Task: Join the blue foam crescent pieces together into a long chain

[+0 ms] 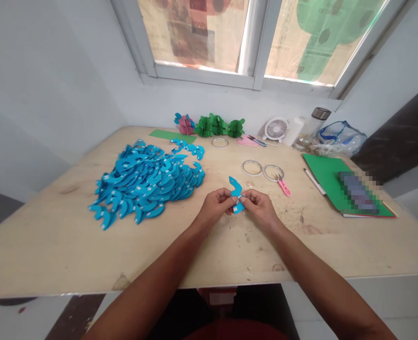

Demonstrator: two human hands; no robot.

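Both hands meet over the middle of the wooden table (53, 245). My left hand (216, 206) and my right hand (260, 206) pinch one curved blue paper cutout (235, 190) between their fingertips, its hooked end sticking up. A white patch on the cutout sits right at the pinching fingers. To the left lies a big heap of the same blue cutouts (148, 182), each with white patches.
Two tape rings (252, 167) and small pink snips (283, 185) lie just beyond my hands, and a third ring (219, 142) lies farther back. Green sheets (331, 182) lie at the right. Along the wall stand green paper ornaments (218, 125), a small fan (276, 128) and a bottle (313, 127).
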